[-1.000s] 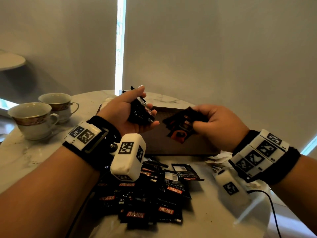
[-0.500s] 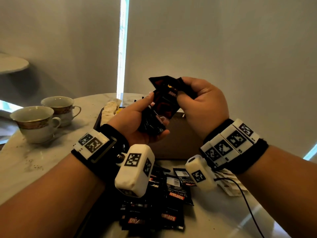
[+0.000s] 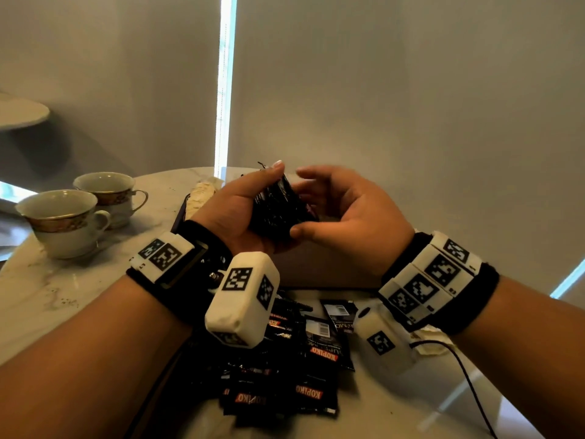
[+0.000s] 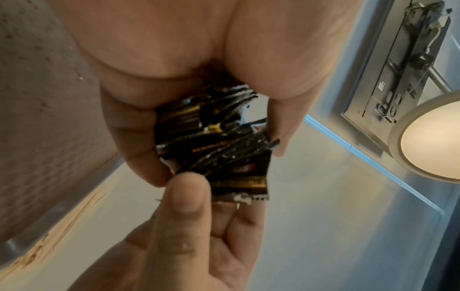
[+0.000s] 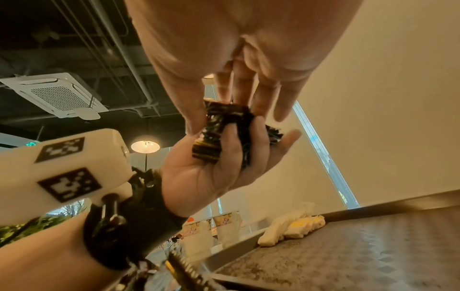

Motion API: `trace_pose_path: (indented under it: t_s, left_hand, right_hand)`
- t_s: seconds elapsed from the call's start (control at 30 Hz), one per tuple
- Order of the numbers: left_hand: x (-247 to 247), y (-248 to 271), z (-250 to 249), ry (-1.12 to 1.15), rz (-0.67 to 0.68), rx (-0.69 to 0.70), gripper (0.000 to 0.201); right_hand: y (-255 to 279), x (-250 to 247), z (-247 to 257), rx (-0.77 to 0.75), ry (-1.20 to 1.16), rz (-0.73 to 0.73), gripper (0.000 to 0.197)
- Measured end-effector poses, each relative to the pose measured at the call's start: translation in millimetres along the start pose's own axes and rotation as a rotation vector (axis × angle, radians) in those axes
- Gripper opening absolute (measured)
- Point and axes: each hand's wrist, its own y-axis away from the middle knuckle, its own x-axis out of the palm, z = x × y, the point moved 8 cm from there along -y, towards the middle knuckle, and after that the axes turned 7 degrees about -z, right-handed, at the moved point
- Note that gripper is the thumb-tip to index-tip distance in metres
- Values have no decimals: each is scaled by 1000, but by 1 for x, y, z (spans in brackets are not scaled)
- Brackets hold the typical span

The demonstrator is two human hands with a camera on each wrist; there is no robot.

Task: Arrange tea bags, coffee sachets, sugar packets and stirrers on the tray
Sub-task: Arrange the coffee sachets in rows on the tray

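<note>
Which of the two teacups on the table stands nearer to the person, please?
The left-hand teacup; the other teacup stands behind it, farther back.

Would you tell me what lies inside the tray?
At the tray's far end, pale and yellow packets; the hands hide the rest in the head view.
</note>
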Motion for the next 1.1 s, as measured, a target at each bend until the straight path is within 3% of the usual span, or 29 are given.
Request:
trace_pose_path:
  t_s: [0.13, 0.27, 0.43, 0.57, 0.63, 0.77, 0.87, 0.93, 1.0, 1.1]
  left_hand:
    - [15, 6, 7, -22, 80, -4, 31]
    - [26, 12, 15, -40, 199, -25, 37]
    - [31, 14, 17, -54, 238, -37, 29]
    - [31, 15, 14, 30, 212, -16, 28]
    - [25, 15, 10, -18, 132, -6, 33]
    - [6, 7, -3, -25, -45, 33, 48]
    - [-4, 5, -14, 17, -93, 65, 49]
    - [-9, 4, -18, 32, -100, 69, 51]
    - [-12, 4, -17, 30, -120, 61, 58]
    - [-14, 4, -15, 22, -153, 52, 61]
  right_hand:
    - [-1, -6, 7, -10, 151, 44, 50]
    - [4, 0, 4, 16, 243, 145, 68]
    - [2, 3, 0, 2, 324, 85, 74]
    - [6, 8, -2, 61, 229, 184, 75]
    - [8, 4, -1, 93, 140, 210, 75]
    - [15, -28, -26, 233, 228, 155, 43]
    - [46, -29, -56, 419, 476, 466, 30]
    - [72, -23, -70, 530, 668, 703, 46]
    - [81, -18, -72, 507, 822, 763, 64]
    - [81, -11, -74, 419, 883, 731, 66]
